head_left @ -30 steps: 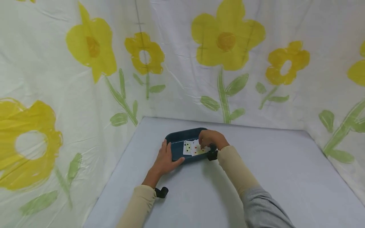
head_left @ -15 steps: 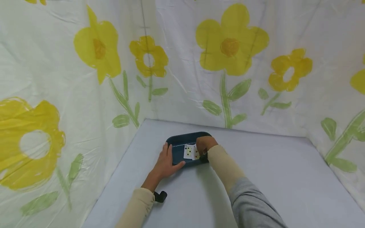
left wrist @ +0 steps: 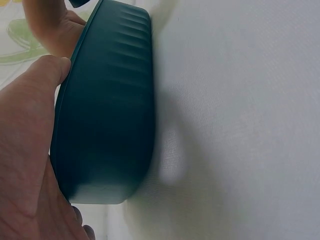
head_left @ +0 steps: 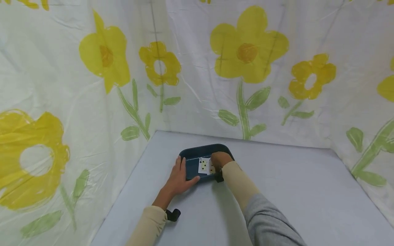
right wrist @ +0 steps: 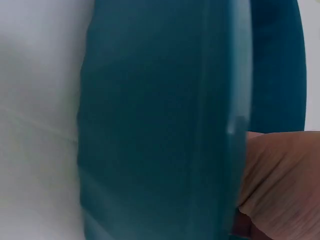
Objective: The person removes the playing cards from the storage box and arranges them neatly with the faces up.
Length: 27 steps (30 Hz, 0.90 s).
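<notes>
Head view, positions by clock face. At least 2 cards (head_left: pixel 203 166) lie face up in the blue tray (head_left: pixel 191 168), at 2 o'clock from the left hand (head_left: pixel 179 177) and 8 o'clock from the right hand (head_left: pixel 220 159), the nearer of the 2 hands. The left-hand card's long axis runs nearly 12 to 6; the tray's, nearly 9 to 3. Left: fingers extended along the tray's 9 o'clock end, thumb resting at 7. Right: reaching inside toward 3 o'clock, fingertips hidden; whether it grips a card cannot be told. The tray rests on a pale bench (head_left: pixel 277 191), flowered curtain (head_left: pixel 194 112) beyond at 12.
</notes>
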Tool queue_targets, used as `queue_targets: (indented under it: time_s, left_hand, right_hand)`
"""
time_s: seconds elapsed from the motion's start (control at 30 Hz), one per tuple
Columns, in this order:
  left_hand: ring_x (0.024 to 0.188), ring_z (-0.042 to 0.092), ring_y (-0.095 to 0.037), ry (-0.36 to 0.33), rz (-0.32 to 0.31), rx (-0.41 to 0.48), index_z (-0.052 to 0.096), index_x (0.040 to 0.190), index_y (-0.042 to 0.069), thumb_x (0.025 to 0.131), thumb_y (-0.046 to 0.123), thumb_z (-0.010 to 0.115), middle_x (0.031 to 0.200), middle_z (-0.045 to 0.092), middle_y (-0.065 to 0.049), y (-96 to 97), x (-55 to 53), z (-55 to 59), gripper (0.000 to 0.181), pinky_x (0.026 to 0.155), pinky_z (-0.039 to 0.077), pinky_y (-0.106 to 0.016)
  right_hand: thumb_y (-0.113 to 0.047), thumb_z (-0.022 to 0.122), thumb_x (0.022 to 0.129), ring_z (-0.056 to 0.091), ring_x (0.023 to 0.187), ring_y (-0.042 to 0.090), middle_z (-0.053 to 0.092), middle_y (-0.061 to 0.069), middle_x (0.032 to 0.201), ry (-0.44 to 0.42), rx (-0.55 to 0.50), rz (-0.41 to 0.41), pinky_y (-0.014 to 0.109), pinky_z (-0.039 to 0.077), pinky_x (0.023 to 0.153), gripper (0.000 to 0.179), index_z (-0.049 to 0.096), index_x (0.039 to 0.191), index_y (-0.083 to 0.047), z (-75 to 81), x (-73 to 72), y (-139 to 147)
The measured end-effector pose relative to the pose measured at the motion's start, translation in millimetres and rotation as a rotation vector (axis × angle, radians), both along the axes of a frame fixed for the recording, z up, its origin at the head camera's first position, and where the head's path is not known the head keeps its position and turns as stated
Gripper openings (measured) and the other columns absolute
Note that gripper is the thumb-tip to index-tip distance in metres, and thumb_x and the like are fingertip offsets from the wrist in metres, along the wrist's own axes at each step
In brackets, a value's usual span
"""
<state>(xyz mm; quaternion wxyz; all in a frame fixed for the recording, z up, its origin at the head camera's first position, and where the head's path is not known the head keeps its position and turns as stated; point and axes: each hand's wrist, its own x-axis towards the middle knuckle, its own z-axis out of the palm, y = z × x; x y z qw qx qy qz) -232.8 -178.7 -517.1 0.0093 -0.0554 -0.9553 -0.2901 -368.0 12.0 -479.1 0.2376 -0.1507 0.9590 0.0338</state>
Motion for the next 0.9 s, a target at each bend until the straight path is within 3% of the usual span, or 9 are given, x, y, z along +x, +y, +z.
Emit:
queue_targets:
  time_s: [0.23, 0.57, 0.77, 0.9]
  left_hand:
    - [0.151, 0.006, -0.04, 0.005, 0.011, -0.021, 0.006, 0.161, 0.003, 0.089, 0.069, 0.058, 0.166, -0.004, -0.02, -0.6, -1.3, -1.9, 0.11, 0.117, 0.018, -0.056]
    - [0.15, 0.009, -0.043, -0.001, 0.016, -0.02, 0.007, 0.16, 0.002, 0.089, 0.068, 0.059, 0.165, -0.003, -0.022, 1.2, 2.9, -3.6, 0.11, 0.115, 0.021, -0.057]
    - [0.149, 0.01, -0.044, 0.005, 0.021, -0.011, 0.008, 0.16, 0.002, 0.088, 0.069, 0.06, 0.165, -0.002, -0.022, 1.1, 2.8, -3.7, 0.111, 0.115, 0.022, -0.058]
    - [0.149, 0.009, -0.044, 0.01, 0.016, -0.014, 0.007, 0.16, 0.003, 0.088, 0.07, 0.059, 0.166, -0.003, -0.021, 1.0, 2.5, -1.3, 0.112, 0.115, 0.021, -0.058]
  right_hand:
    - [-0.008, 0.09, 0.073, 0.058, 0.088, 0.022, 0.066, 0.005, 0.096, 0.019, -0.088, -0.05, 0.041, 0.05, 0.088, 0.036, 0.072, 0.104, -0.008, -7.1, -4.6, 2]
    - [-0.004, 0.086, 0.077, 0.056, 0.084, 0.022, 0.066, 0.004, 0.094, 0.058, -0.159, -0.017, 0.039, 0.05, 0.083, 0.03, 0.073, 0.103, -0.008, -10.7, 5.8, 9]
    - [-0.003, 0.086, 0.077, 0.057, 0.093, 0.022, 0.066, 0.008, 0.107, 0.073, -0.27, -0.042, 0.042, 0.049, 0.091, 0.042, 0.064, 0.113, -0.008, -5.1, 14.5, 15]
    - [-0.004, 0.083, 0.081, 0.058, 0.097, 0.021, 0.066, 0.007, 0.114, 0.091, -0.336, -0.009, 0.043, 0.048, 0.093, 0.04, 0.068, 0.118, -0.008, 0.9, 14.4, 17]
